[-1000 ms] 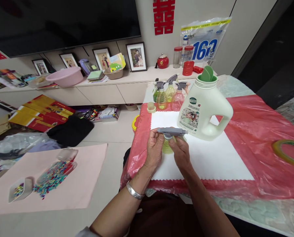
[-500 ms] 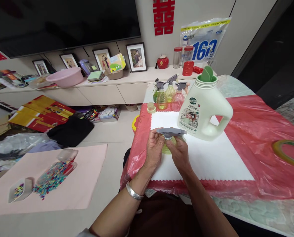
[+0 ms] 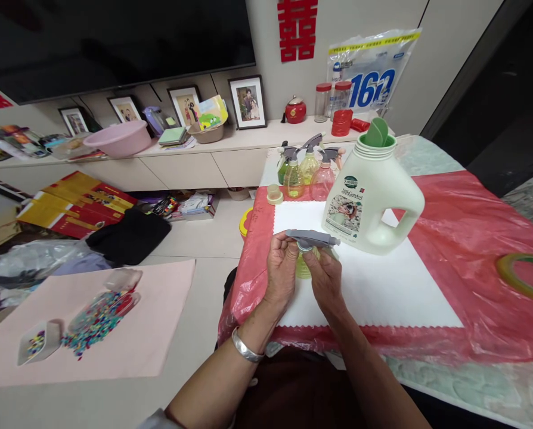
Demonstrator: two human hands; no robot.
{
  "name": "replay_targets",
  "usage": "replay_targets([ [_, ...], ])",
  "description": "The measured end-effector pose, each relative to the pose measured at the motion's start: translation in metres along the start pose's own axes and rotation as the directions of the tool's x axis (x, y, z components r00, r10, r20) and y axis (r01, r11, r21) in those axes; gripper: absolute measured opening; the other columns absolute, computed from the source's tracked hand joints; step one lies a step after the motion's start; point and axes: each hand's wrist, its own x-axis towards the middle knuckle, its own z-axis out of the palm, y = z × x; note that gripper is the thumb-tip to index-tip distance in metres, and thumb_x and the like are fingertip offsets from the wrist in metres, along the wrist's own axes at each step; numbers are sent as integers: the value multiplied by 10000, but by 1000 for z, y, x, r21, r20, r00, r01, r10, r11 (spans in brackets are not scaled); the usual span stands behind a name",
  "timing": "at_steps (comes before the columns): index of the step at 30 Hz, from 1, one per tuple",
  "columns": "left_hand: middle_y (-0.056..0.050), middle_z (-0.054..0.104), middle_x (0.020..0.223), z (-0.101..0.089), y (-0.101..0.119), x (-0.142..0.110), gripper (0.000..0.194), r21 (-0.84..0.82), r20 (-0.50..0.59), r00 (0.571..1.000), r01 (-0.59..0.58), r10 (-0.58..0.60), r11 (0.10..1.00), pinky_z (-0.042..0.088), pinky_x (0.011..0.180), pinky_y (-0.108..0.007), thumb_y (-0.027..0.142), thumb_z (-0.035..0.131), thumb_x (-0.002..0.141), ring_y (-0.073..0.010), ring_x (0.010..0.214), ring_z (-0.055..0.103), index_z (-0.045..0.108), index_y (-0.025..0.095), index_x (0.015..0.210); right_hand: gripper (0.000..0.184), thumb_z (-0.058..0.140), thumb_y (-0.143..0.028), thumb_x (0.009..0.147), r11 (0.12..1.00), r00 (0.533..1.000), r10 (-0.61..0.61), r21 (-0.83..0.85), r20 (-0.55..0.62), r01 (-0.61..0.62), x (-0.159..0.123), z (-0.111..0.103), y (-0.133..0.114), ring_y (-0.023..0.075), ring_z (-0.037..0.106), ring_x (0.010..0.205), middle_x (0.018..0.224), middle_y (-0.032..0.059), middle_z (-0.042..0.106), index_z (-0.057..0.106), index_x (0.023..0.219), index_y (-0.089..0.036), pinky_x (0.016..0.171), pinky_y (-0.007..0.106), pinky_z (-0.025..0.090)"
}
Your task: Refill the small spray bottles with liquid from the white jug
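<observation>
Both of my hands close around the neck of a spray bottle with a grey trigger head (image 3: 312,239) and a yellow-green, see-through body. My left hand (image 3: 282,265) grips its left side and my right hand (image 3: 325,274) its right, thumbs meeting near the collar. The fingers behind the bottle are partly hidden. Just beyond my right hand stands a large pale-green detergent jug (image 3: 374,199), its mouth uncapped with a green spout (image 3: 377,134) showing. A pale cap (image 3: 274,194) sits beyond my left hand. Several spray bottles, among them a pink one (image 3: 322,182), stand at the back.
A white scalloped sheet (image 3: 383,292) lies on the red plastic table cover (image 3: 472,238). A roll of tape (image 3: 526,277) is at the right. Down left, a pink mat (image 3: 159,322) bears scattered coloured beads (image 3: 92,328) and a small tray (image 3: 47,345).
My hands stay on the spray bottle, with only a very slight shift of the grey trigger head. The view has moved a little; nothing was let go.
</observation>
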Motion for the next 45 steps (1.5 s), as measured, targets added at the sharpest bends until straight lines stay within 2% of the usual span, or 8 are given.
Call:
replay_targets([
  [6, -15, 704, 1008, -6, 0, -2, 295, 20, 41, 999, 0, -1, 1000, 489, 916, -278, 460, 753, 866, -148, 948, 641, 668, 235, 1035, 392, 562, -493, 979, 999, 999, -39, -10, 2, 39, -2, 0, 1, 193, 596, 1136, 1185, 75, 630, 686, 1162, -169, 1026, 338, 502],
  [12, -40, 701, 1149, -11, 2, -3, 407, 30, 96, 995, 33, -36, 999, 458, 1015, -329, 477, 801, 812, -195, 1099, 629, 679, 252, 1130, 476, 466, -529, 1023, 997, 991, -68, -39, 116, 73, -1, -8, -2, 213, 474, 1325, 1374, 74, 538, 642, 1318, -199, 1171, 397, 375],
  [15, -56, 682, 1255, -12, 3, -4, 447, 68, 97, 992, 75, -82, 995, 444, 1042, -331, 481, 757, 856, -206, 1169, 616, 664, 257, 1231, 457, 475, -538, 1025, 997, 988, -52, -51, 143, 60, 0, -9, -4, 218, 490, 1301, 1367, 66, 546, 654, 1295, -215, 1154, 403, 387],
  [24, -21, 707, 1083, -2, 3, -4, 474, -22, 33, 998, 51, -51, 998, 489, 912, -277, 456, 799, 822, -157, 998, 655, 631, 272, 1226, 408, 555, -507, 987, 999, 999, -4, -47, 43, 6, -2, -4, -3, 211, 521, 1270, 1305, 52, 593, 691, 1238, -214, 1151, 399, 401],
  [31, -45, 704, 1162, -1, 0, -3, 399, 10, -10, 1000, -5, 6, 1000, 487, 974, -316, 486, 765, 847, -182, 1070, 655, 640, 265, 1154, 411, 571, -501, 956, 997, 999, 35, -67, -21, -37, -3, 1, 2, 229, 561, 1186, 1255, 80, 610, 703, 1201, -198, 1081, 419, 465],
  [35, -35, 700, 1121, -9, -4, 2, 417, -10, 36, 999, 35, -35, 999, 485, 965, -308, 459, 785, 834, -169, 1045, 650, 638, 266, 1173, 385, 588, -503, 930, 995, 998, 34, -101, 58, -28, 2, -5, 1, 232, 596, 1078, 1111, 78, 652, 706, 1138, -201, 1017, 416, 491],
  [39, -67, 696, 1180, -24, -7, 0, 462, 31, 29, 995, 98, -99, 995, 461, 1029, -362, 465, 805, 805, -212, 1141, 631, 655, 238, 1178, 429, 749, -485, 769, 988, 983, 70, -146, 169, -45, 5, -15, 6, 225, 608, 961, 1051, 64, 662, 683, 1064, -180, 876, 366, 530],
  [45, -94, 704, 1251, -47, -8, -15, 427, 159, -8, 973, 228, -229, 961, 440, 1076, -416, 472, 751, 847, -248, 1198, 624, 689, 218, 1184, 585, 837, -374, 658, 973, 970, 180, -173, 164, -151, -3, -25, 12, 221, 623, 929, 1082, 76, 655, 619, 1155, -154, 785, 328, 545],
])
